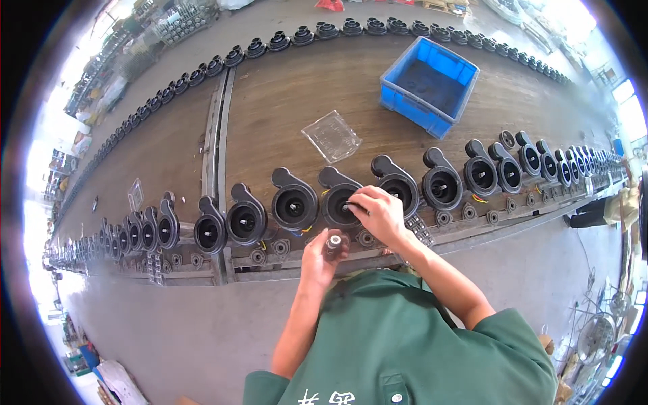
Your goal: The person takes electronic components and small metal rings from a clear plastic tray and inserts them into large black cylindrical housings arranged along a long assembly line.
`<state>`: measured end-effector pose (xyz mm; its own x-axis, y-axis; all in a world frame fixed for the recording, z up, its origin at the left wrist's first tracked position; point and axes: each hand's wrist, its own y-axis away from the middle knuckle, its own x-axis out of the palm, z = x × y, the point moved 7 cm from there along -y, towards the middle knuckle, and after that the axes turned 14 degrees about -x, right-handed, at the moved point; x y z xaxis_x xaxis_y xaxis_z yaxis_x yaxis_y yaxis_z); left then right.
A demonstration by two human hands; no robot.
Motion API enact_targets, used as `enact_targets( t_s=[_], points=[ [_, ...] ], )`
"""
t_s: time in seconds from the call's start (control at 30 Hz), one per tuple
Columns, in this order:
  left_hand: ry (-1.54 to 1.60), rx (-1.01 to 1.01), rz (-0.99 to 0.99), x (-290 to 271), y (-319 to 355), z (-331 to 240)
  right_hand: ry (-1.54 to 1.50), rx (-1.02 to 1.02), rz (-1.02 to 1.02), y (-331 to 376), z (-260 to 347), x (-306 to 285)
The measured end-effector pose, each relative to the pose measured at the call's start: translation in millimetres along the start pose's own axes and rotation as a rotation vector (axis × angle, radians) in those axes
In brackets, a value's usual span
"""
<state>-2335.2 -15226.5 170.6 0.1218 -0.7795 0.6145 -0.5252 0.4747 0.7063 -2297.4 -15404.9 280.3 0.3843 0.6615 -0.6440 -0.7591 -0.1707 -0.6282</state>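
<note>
My left hand [318, 262] is closed round a short dark cylindrical part [335, 241] with a pale ring at its top end, held just in front of the row of housings. My right hand [381, 214] reaches into a round black blower-like housing [331, 179], its fingertips pinched together at the metal shaft in the middle. Whatever small piece those fingers may hold is hidden. Similar black housings stand on both sides, among them one at the left [295, 206] and one at the right [397, 183], each with an open bowl and a curved outlet.
A blue plastic crate [432, 84] and a clear plastic tray [332, 136] lie on the brown worktable [290, 94]. Another line of black housings [302, 35] runs along its far edge. Flat round black parts [366, 238] and a compartment tray [420, 231] line the near edge.
</note>
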Motion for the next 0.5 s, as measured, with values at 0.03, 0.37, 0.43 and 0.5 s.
enact_targets(
  t_s=[0.03,0.37,0.43,0.5],
  points=[
    [-0.001,-0.002,0.022,-2.4,1.5,0.2,-0.013,-0.071,0.05,-1.5,-0.4,7.1],
    [0.055,0.069,0.132,4.2,22.4,-5.0,-0.031,-0.259,0.21,7.6,9.2,18.6],
    [0.086,0.09,0.154,7.9,27.9,-6.9,-0.095,-0.218,0.191,4.1,21.4,7.6],
    [0.05,0.099,0.161,8.2,28.4,-9.2,-0.167,-0.131,0.163,0.4,33.2,5.3]
  ],
)
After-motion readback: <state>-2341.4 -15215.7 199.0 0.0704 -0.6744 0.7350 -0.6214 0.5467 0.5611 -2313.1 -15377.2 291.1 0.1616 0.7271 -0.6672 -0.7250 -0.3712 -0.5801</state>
